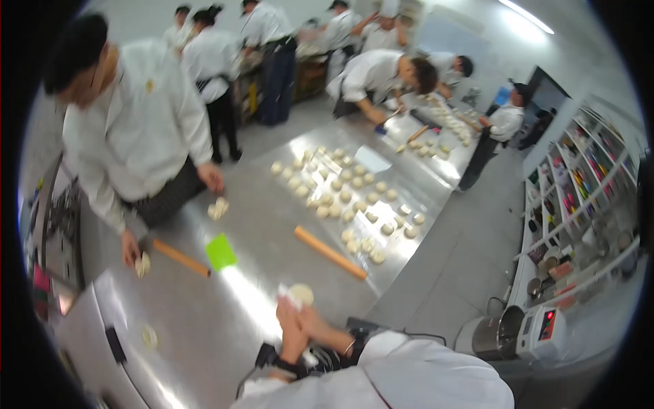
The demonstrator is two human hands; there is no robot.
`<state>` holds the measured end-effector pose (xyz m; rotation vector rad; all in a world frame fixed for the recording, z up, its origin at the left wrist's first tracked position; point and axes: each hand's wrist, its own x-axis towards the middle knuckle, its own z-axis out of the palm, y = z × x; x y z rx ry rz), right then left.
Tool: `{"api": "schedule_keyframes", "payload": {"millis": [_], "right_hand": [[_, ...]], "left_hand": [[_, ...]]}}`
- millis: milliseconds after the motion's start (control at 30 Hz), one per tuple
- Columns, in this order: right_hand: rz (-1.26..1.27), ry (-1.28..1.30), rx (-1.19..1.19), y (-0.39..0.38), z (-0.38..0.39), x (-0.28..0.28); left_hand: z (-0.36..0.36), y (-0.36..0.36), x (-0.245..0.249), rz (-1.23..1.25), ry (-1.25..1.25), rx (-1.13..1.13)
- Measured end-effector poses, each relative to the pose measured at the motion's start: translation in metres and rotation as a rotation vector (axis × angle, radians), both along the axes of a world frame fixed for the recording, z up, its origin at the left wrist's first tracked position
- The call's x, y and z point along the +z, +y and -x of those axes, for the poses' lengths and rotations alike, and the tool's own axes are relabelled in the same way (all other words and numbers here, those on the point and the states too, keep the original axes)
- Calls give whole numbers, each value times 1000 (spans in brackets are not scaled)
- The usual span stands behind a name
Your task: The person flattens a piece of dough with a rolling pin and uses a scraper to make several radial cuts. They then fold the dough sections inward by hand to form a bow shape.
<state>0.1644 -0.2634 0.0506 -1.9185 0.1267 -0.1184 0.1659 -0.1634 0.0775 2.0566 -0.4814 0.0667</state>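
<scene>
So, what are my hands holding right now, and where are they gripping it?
A round dough piece, pinched at its near edge between left hand and right hand.

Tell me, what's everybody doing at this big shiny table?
The person wearing the camera holds a small round of dough between the left hand and right hand, just above the steel table. Across it, a co-worker in white has one hand on another dough piece. A long rolling pin, a green scraper and rows of dough balls lie on the table.
</scene>
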Motion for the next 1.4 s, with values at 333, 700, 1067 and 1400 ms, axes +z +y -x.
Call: {"api": "schedule_keyframes", "payload": {"millis": [333,700,1067,1400], "right_hand": [[270,242,-59,-86,58,51],[736,398,7,-66,14,53],[501,261,-238,-106,21,61],[424,225,-272,-110,22,69]], "left_hand": [[32,-9,-12,161,749,-496],[-4,10,-56,-526,-192,-306],[-25,-36,-51,-545,-166,-308],[-37,-61,-44,-551,-101,-276]]}}
